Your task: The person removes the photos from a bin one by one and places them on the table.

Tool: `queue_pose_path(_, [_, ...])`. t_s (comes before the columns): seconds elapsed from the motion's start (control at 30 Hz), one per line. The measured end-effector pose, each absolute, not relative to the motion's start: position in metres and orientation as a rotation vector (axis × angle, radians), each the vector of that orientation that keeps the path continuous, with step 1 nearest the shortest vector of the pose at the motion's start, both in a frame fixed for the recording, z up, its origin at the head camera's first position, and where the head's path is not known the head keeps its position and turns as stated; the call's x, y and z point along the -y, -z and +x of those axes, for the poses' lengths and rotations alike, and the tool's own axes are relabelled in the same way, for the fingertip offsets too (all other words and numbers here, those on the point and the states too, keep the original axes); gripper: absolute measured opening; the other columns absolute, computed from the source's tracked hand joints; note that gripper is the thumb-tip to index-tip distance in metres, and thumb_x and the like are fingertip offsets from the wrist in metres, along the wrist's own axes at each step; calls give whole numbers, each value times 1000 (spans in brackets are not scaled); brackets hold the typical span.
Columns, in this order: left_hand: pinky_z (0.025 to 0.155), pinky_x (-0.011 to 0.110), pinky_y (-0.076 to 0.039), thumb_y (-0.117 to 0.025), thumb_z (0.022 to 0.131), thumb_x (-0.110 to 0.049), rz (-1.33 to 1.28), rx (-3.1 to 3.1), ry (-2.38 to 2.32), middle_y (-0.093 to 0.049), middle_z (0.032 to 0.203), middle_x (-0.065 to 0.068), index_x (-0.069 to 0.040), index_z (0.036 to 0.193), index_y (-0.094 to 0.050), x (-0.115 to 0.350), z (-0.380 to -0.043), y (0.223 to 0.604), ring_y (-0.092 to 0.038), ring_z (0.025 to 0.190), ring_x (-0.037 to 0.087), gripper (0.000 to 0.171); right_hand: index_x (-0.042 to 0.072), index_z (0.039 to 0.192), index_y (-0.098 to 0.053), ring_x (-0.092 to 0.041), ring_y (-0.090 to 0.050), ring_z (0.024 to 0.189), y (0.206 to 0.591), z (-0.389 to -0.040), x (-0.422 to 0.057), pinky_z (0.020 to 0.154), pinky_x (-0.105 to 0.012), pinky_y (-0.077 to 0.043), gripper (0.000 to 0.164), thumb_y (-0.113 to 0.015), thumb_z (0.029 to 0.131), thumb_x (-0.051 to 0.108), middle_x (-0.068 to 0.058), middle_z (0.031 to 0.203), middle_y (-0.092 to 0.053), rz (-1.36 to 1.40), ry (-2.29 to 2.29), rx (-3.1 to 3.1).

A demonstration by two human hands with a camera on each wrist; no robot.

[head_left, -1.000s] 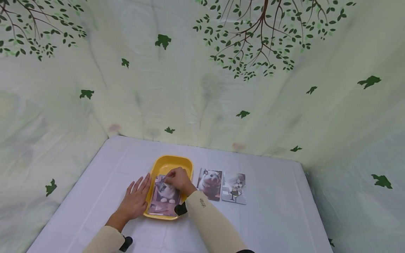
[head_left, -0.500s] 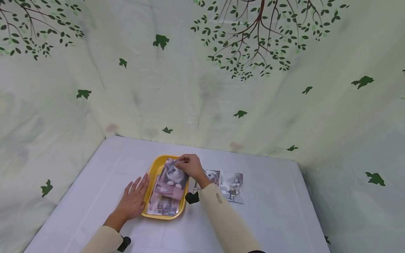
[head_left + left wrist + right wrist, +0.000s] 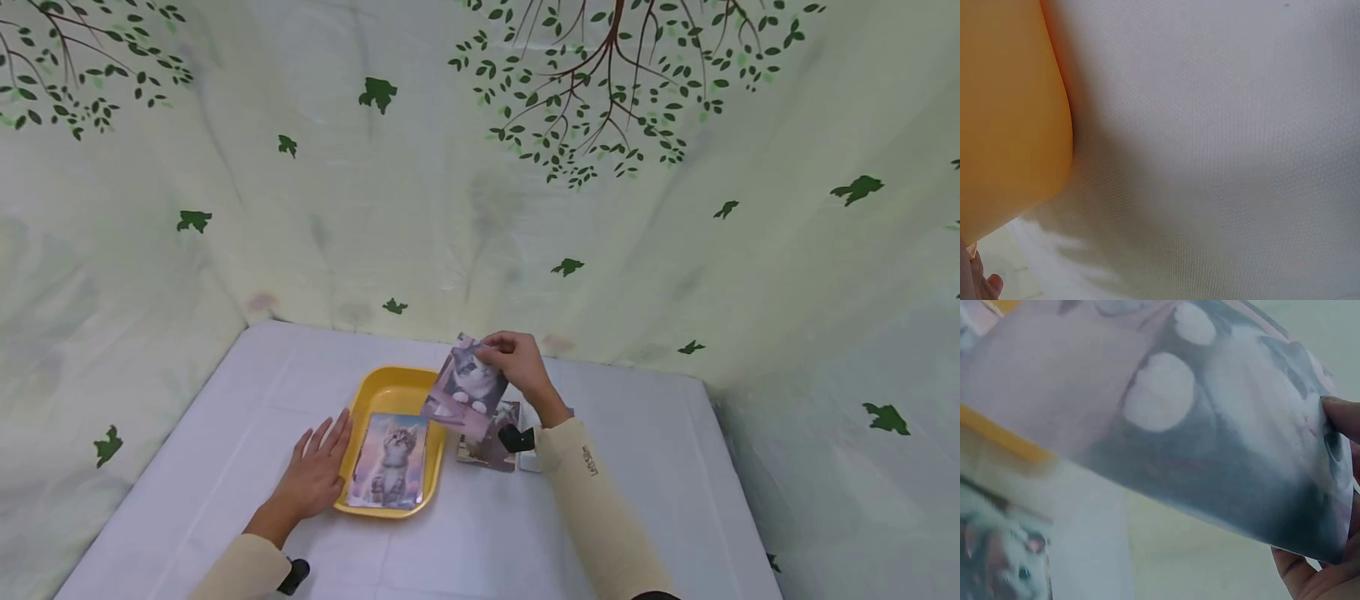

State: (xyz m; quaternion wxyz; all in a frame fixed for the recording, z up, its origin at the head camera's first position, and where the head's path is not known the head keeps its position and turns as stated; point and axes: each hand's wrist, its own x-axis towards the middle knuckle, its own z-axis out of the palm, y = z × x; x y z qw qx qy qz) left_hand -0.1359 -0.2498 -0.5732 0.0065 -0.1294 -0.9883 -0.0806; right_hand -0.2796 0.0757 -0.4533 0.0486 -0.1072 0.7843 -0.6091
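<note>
- My right grip [image 3: 519,360] pinches the cat card [image 3: 471,385] near an upper corner, aloft beside the tray [image 3: 393,379]; likely that leaves its picture uncovered.
- My left grip [image 3: 315,471], fingers straight, holds nothing and touches the tray's left side, presumably steadying it.
- The kitten card [image 3: 387,467] lies face up inside, probably kept from sliding by the walls.

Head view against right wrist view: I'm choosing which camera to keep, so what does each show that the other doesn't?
Only the head view: both sleeves and the leafy branches on the wall. Only the right wrist view: the hamster's eye in clear close-up. Both: the right hand pinching the cat card, plus parts of the yellow tray and the hamster card.
</note>
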Motion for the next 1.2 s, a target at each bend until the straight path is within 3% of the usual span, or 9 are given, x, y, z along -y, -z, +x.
queue_pose_path(0.73, [110, 61, -16, -57, 81, -15, -418, 3045, 251, -18, 156, 18, 5, 149, -19, 247, -137, 576, -21, 138, 42, 81, -1, 108, -68, -19, -59, 83, 483, -279, -253, 73, -29, -49, 30, -70, 88, 21, -11, 95, -69, -111, 1530, -2657])
queue_pose_path(1.0, [111, 61, -13, -56, 83, -16, -402, 3094, 246, -15, 157, 18, 5, 150, -15, 248, -137, 573, -17, 139, 42, 81, 1, 110, -69, -25, -58, 95, 502, -273, -298, 85, -38, -48, 31, -69, 89, 22, -15, 108, -67, -32, 1380, -2656])
queue_pose_path(1.2, [112, 61, -12, -56, 83, -15, -399, 3108, 258, -15, 157, 19, 5, 149, -15, 247, -136, 573, -16, 140, 42, 80, 1, 107, -70, -24, -57, 95, 520, -270, -314, 85, -39, -47, 28, -69, 89, 22, -12, 105, -69, -30, 1271, -2674])
